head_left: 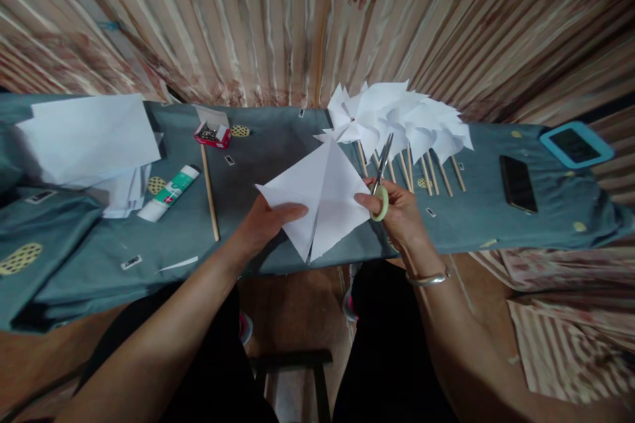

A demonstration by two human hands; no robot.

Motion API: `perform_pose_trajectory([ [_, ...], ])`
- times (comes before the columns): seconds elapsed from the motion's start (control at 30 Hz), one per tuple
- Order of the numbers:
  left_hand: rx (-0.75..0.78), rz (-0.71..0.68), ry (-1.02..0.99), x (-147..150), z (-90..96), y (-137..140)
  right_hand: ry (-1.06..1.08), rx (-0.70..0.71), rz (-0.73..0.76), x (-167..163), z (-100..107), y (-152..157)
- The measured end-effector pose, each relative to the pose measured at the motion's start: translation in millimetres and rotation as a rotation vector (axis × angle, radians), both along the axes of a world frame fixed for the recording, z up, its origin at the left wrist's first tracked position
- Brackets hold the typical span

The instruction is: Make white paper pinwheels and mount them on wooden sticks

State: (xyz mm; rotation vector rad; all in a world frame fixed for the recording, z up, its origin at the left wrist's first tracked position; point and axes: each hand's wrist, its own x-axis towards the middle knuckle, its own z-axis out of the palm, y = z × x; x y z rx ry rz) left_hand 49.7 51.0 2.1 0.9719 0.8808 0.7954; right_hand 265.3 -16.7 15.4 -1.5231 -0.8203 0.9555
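A square of white paper with a cut running up from its near corner is held in the air over the cloth. My left hand grips its left side, thumb on top and fingers hidden beneath. On the other side my right hand pinches the paper's right edge and also keeps hold of scissors, whose pale green handle rings its thumb and whose blades point away from me. Just beyond the paper lie several finished white paper pinwheels on wooden sticks, overlapping one another.
On the left are stacked white paper sheets, a glue tube, a red box of small metal pins and a loose wooden stick. A phone and a blue-framed tablet lie right. Curtains hang behind.
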Motion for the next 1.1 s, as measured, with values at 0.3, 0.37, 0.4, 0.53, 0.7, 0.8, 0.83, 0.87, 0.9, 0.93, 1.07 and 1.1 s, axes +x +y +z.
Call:
perform_pose_trajectory([
  [0.3, -0.133, -0.103, -0.029, 13.3, -2.3, -20.4, 0.02, 0.088, -0.209, -11.3, 3.6, 7.6],
  [0.37, -0.105, -0.12, 0.043, 12.6, -3.4, -22.1, 0.007, 0.094, -0.218, -11.0, 5.0, 7.8],
  [0.4, -0.09, -0.13, 0.064, 11.9, -3.2, -22.5, 0.009, 0.1, -0.227, -10.5, 5.5, 7.8],
  [0.53, -0.049, -0.143, 0.088, 8.2, -0.2, -23.2, 0.027, 0.125, -0.257, -7.5, 5.1, 7.8],
  [0.7, -0.033, -0.173, 0.063, 2.7, -2.9, -22.8, 0.029, 0.14, -0.248, -6.2, 1.7, 8.5],
  [0.8, -0.036, -0.19, 0.031, 0.0, -6.3, -22.6, 0.064, 0.164, -0.246, -6.9, -0.6, 9.1],
  [0.83, -0.038, -0.19, 0.021, -0.7, -6.8, -22.7, 0.074, 0.172, -0.241, -7.2, -1.1, 9.2],
  [0.87, -0.04, -0.189, 0.01, -1.4, -6.9, -22.7, 0.081, 0.176, -0.237, -7.5, -1.4, 9.3],
  [0.9, -0.045, -0.191, 0.0, -1.9, -6.5, -22.9, 0.085, 0.178, -0.236, -7.8, -1.6, 9.3],
  [0.93, -0.051, -0.191, -0.007, -2.3, -5.9, -23.1, 0.089, 0.177, -0.237, -8.2, -1.7, 9.2],
  [1.07, -0.072, -0.148, 0.023, -2.0, -4.2, -24.0, 0.085, 0.162, -0.237, -10.9, -1.7, 9.1],
  [1.1, -0.078, -0.125, 0.036, -1.5, -4.3, -24.1, 0.088, 0.158, -0.235, -11.9, -1.7, 9.1],
])
